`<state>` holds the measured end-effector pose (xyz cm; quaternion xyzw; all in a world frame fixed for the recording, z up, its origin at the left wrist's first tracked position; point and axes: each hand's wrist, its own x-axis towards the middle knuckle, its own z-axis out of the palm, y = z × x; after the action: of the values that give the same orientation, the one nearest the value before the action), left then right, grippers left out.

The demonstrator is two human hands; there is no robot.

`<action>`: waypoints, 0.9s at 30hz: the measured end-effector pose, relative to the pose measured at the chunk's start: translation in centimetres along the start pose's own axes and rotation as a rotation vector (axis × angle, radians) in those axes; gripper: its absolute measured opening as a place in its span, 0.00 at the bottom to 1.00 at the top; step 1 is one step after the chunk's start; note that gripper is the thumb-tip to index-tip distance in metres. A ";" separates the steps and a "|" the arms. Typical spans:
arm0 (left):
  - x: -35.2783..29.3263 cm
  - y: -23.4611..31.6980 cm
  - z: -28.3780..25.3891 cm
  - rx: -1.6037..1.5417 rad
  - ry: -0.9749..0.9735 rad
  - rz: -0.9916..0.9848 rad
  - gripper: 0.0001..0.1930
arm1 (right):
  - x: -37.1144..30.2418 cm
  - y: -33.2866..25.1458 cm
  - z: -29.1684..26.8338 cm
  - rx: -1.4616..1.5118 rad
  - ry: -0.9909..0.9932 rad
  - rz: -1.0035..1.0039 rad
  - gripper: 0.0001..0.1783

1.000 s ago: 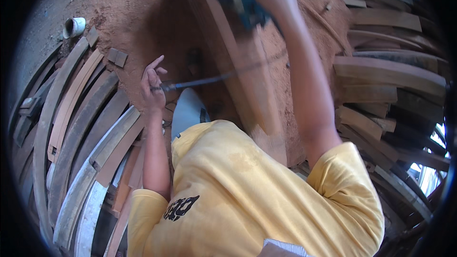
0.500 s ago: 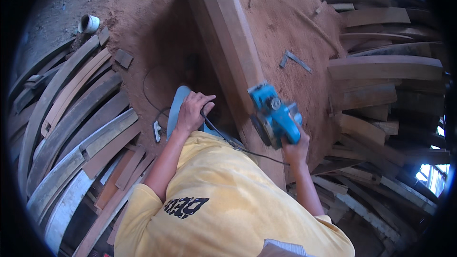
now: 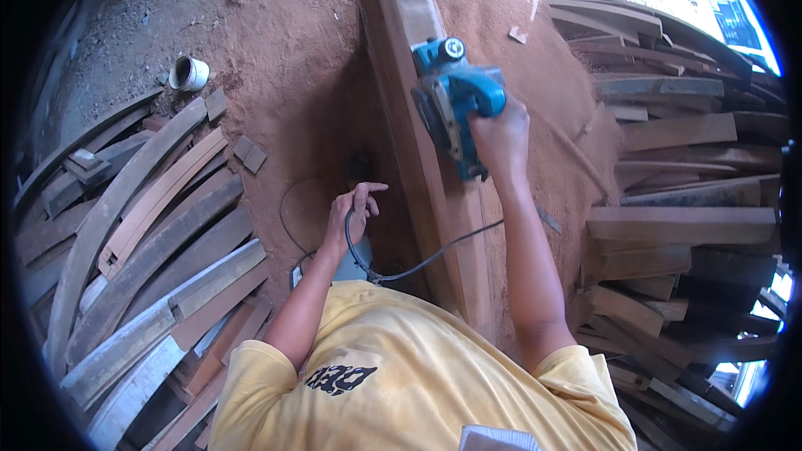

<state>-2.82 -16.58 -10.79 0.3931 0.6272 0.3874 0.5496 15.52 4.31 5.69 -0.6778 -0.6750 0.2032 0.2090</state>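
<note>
My right hand (image 3: 503, 135) is wrapped round the rear handle of a blue electric hand planer (image 3: 455, 88). The planer sits over the top of a long wooden beam (image 3: 409, 0), which runs away from me down the middle. From its rear a dark power cord (image 3: 443, 248) curves back across the beam to my left side. My left hand (image 3: 354, 215) holds a loop of that cord beside the beam's left face, index finger stretched out. Whether the planer's sole fully touches the wood is hidden.
Curved timber pieces (image 3: 150, 242) are piled on the left, and more stacked timbers (image 3: 681, 225) lie on the right. Sawdust (image 3: 535, 75) covers the ground round the beam. A white bucket (image 3: 190, 73) lies tipped at the far left. Small wood blocks (image 3: 249, 153) lie near the left pile.
My right hand has pushed the planer farther away along the beam, its arm now stretched out. My left hand still holds the cord, which hangs in a wider curve. The view has tilted farther ahead.
</note>
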 end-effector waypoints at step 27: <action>0.6 1.3 -5.1 -0.178 0.501 0.185 0.39 | 16.2 -4.9 3.2 0.056 -0.219 -0.035 0.21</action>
<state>-7.87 -15.78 -9.38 0.2908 0.6684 0.5744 0.3724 9.73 20.51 5.86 -0.6335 -0.6997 0.2911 0.1562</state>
